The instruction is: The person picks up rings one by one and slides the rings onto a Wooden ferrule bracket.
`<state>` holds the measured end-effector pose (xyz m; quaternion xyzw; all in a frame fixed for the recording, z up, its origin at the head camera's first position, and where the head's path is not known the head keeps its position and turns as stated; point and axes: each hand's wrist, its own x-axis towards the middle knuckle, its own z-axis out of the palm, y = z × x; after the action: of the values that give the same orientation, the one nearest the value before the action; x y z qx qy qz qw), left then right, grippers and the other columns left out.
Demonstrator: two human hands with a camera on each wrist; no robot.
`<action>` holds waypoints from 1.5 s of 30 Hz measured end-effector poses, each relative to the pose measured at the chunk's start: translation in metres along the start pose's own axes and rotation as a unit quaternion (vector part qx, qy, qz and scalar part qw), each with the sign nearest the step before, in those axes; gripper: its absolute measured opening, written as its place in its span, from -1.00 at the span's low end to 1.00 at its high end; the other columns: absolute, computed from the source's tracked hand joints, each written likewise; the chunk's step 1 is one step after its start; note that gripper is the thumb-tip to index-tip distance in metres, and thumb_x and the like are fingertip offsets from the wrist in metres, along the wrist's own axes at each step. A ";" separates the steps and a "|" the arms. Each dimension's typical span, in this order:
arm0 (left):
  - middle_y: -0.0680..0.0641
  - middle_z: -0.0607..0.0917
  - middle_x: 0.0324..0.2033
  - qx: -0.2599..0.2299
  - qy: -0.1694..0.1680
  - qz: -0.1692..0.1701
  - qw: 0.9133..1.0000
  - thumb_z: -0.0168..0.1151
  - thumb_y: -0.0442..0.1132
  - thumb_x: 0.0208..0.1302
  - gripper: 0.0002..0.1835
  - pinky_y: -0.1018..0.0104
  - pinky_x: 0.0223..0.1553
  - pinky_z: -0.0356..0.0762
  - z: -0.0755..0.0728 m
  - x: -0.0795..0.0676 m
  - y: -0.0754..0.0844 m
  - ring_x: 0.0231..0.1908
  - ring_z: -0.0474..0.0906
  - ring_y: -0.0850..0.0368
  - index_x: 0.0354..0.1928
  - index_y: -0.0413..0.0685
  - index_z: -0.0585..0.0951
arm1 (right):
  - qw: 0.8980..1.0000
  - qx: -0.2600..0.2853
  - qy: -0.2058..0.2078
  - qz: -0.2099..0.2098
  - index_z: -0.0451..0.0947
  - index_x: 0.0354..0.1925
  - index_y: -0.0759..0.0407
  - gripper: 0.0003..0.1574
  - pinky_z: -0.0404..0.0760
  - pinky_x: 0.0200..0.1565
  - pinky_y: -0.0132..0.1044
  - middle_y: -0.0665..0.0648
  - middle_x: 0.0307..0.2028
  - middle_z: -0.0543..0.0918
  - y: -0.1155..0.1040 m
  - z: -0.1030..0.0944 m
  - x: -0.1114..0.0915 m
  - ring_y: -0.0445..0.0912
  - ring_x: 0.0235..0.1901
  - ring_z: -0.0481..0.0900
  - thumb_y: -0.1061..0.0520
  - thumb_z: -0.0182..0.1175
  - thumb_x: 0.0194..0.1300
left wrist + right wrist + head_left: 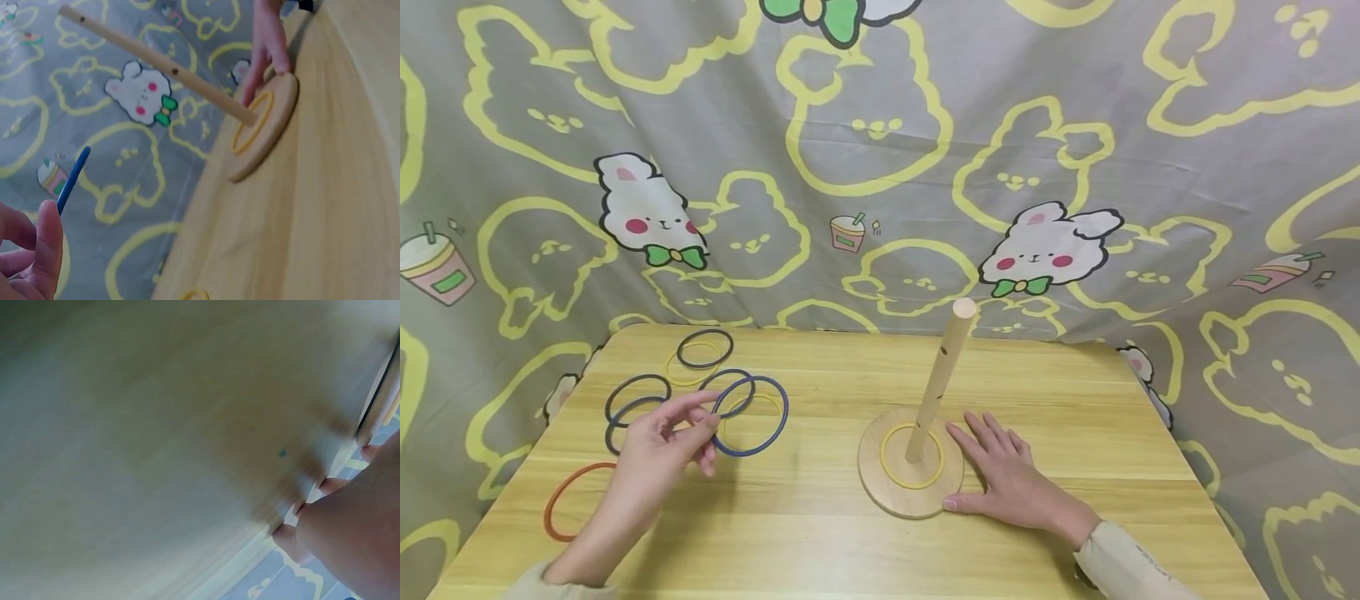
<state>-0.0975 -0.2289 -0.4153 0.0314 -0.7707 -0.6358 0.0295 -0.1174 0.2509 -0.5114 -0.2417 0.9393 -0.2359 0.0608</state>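
Note:
My left hand (pixel 662 450) pinches a blue ring (pixel 786 414) between thumb and fingers, held above the table's left half. In the left wrist view the same blue ring (pixel 75 178) appears edge-on beyond the fingertips. A round wooden base (pixel 887 492) with an upright wooden peg (pixel 942 375) stands right of the middle. Around the foot of the peg a yellow ring (pixel 942 457) lies flat on the base. My right hand (pixel 1015 479) rests at the right edge of the base with fingers spread. The right wrist view shows mostly blurred tabletop beside the right hand (pixel 350 531).
Several dark blue rings (pixel 638 377) and yellow rings (pixel 672 367) lie scattered at the back left of the wooden table (pixel 820 533), some overlapping. An orange-red ring (pixel 550 508) is partly covered by the left forearm. Behind the table hangs a patterned grey curtain (pixel 917 75).

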 end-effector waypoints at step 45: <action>-0.28 0.60 -0.26 -0.216 -0.134 0.207 0.945 0.27 -0.54 0.50 -0.61 0.19 -0.60 0.69 0.123 0.019 0.148 -0.57 0.63 0.06 0.31 -0.33 0.64 | 1.000 -0.007 0.010 -0.019 0.14 0.74 0.09 0.34 -0.03 0.39 0.67 0.45 0.66 0.09 0.000 -0.002 -0.002 0.49 0.63 -0.08 -0.55 0.37 0.34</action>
<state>-0.1280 -0.0825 -0.2935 -0.2217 -0.6015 -0.7649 0.0629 -0.1160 0.2524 -0.5094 -0.2572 0.9367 -0.2331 0.0450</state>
